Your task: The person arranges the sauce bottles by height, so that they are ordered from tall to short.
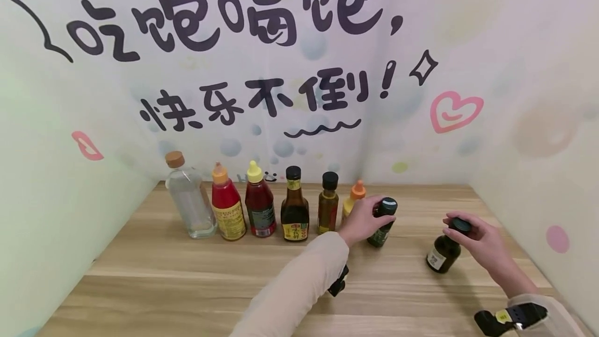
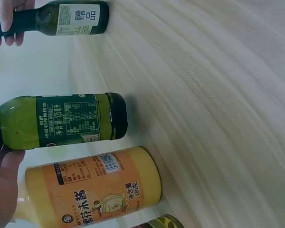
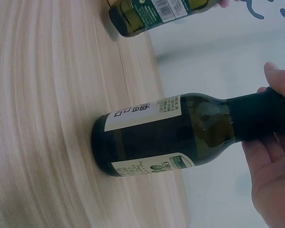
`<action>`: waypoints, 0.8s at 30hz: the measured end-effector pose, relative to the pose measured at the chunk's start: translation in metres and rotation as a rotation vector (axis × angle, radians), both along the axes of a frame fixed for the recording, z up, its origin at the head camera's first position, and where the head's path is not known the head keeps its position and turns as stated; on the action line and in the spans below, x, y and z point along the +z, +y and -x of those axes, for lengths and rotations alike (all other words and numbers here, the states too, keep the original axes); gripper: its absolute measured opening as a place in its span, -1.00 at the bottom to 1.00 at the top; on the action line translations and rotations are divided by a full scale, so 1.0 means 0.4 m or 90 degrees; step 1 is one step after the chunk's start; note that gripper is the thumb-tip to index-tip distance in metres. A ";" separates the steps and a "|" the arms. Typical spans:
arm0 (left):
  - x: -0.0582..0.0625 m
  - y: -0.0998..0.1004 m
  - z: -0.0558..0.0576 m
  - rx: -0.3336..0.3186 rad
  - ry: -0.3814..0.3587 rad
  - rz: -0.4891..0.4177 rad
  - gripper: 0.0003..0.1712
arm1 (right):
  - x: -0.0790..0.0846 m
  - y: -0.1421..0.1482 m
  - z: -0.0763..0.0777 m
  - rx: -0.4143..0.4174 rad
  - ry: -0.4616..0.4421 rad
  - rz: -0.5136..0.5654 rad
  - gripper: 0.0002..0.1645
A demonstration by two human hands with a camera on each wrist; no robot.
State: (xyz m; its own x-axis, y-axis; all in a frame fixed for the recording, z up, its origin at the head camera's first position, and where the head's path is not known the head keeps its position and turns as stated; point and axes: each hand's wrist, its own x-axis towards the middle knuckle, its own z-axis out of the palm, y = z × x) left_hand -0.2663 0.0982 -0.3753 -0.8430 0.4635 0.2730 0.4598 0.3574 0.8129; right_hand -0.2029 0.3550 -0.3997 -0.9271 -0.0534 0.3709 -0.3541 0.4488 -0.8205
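Note:
At the right end of a bottle row, my left hand (image 1: 361,221) grips a small green olive oil bottle (image 1: 380,236) by its dark cap and neck. That bottle stands upright on the table, its green label showing in the left wrist view. Further right, my right hand (image 1: 486,243) holds a second dark green olive oil bottle (image 3: 147,135) around its neck, thumb on one side and fingers on the other. In the head view this bottle leans slightly, its base right at the tabletop. A yellow mustard sauce bottle (image 2: 95,187) stands beside my left hand, partly hidden by it in the head view.
Leftward along the row stand a small black-capped bottle (image 1: 328,204), a soy sauce bottle (image 1: 295,209), two red squeeze bottles, one yellow-capped (image 1: 260,207) and one orange-capped (image 1: 228,209), and a clear glass bottle (image 1: 189,202). A printed backdrop (image 1: 299,150) rises behind the wooden table (image 1: 187,285).

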 end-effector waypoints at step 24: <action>-0.028 0.051 0.010 0.113 0.004 -0.042 -0.59 | -0.187 0.143 0.114 -0.012 0.012 0.007 -0.47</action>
State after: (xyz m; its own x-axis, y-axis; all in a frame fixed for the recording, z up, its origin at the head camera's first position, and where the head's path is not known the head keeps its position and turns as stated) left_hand -0.2704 0.1185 -0.3864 -0.9081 0.2891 0.3030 0.3993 0.3797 0.8345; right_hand -0.2484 0.4123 -0.4745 -0.9210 -0.0312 0.3884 -0.3606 0.4461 -0.8191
